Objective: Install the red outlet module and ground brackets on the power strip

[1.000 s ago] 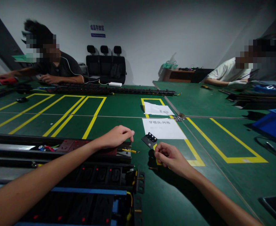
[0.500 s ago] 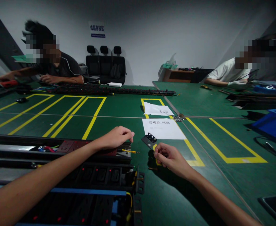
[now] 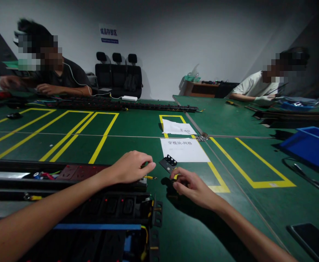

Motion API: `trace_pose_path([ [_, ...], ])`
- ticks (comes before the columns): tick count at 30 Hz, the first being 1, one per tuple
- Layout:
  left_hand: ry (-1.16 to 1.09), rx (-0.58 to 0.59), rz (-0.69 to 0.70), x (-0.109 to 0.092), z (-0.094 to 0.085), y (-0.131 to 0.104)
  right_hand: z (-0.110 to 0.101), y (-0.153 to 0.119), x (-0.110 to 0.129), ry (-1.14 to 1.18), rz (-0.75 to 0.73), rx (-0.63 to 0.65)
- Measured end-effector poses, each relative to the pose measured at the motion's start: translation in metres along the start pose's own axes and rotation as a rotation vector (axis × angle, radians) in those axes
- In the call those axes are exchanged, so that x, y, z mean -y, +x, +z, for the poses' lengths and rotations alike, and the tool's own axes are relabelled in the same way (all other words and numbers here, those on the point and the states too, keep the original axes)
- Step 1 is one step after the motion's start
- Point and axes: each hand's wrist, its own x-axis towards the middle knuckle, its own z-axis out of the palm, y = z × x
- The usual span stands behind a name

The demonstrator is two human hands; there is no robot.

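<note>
My left hand (image 3: 132,167) rests over the right end of a long black rail holding dark red socket modules (image 3: 76,172); its thumb and fingers are bent with a gap between the tips, and nothing shows in them. A short yellow wire (image 3: 150,177) sticks out from the rail end just below the fingertips. My right hand (image 3: 189,185) is closed at the edge of a small black metal bracket (image 3: 168,163) with holes, by a yellow bit. More black socket strips (image 3: 113,205) lie nearest me at the lower left.
White paper sheets (image 3: 185,150) lie beyond my hands. A blue bin (image 3: 309,145), a cable and a dark phone-like object (image 3: 310,242) are on the right. Two people sit across the table, one at each side. Another black strip (image 3: 159,106) runs along the far edge.
The camera view has shifted slightly. My left hand has moved a little nearer the bracket, its thumb and fingers now more apart. My right hand still has the bracket.
</note>
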Motion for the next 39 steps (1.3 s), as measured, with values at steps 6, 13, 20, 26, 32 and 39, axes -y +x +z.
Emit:
trace_pose_path([
  [6,-0.053,0.038,0.053,0.0012,-0.0009,-0.0003,-0.0022,0.0007,-0.0013,0.079,0.005,0.03],
  [13,-0.042,0.049,0.051,0.0027,-0.0002,0.0005,-0.0059,0.0,0.0059,0.068,0.007,0.087],
  [20,-0.044,0.037,0.055,0.0037,0.0005,0.0011,-0.0054,-0.0007,0.007,0.018,-0.037,0.122],
  [26,-0.041,0.044,0.05,0.0028,0.0,0.0014,-0.0067,0.0001,0.006,0.009,-0.072,0.15],
  [32,-0.014,0.057,0.043,0.0026,-0.0002,0.0018,-0.0089,-0.0011,0.0027,0.037,-0.038,0.18],
  [39,-0.004,0.047,0.051,0.0016,-0.0008,0.0016,-0.0087,-0.0001,0.0013,0.102,-0.024,0.19],
])
